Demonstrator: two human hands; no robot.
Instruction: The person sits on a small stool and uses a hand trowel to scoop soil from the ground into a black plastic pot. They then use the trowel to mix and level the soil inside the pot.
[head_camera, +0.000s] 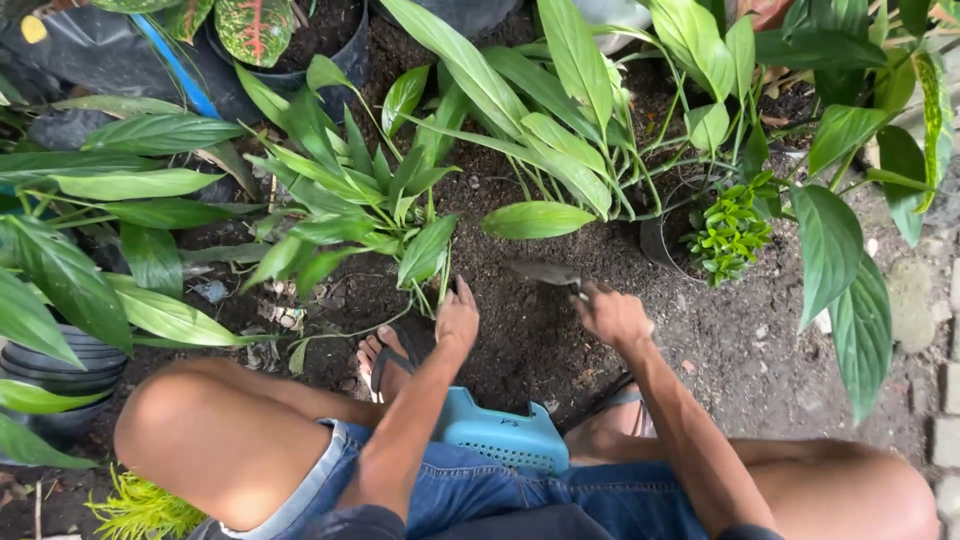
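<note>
While the person squats on a low blue stool (500, 432) among potted plants, the items stand as follows:

Right hand (612, 316): fingers closed round the handle of a small trowel (545, 272); blade dark, soil-coated, pointing up and to the left from the fist, its long axis running slantwise over the bare soil (520, 340). Handle almost wholly hidden inside the grip.

Left hand (457, 318): fingers loosely together, empty as far as can be seen, resting at the base of the green leafy plant (370, 200); whether the tips press into the earth cannot be told.

Relation: trowel tip lies just right of the plant's stems, between the two hands; the left hand is the nearer to the plant.

Also present: small bushy plant in a black pot (725, 235), right of the trowel; stacked black pots (60, 375) at the far left, partly under leaves; a sandalled foot (385, 358) beside the left hand
</note>
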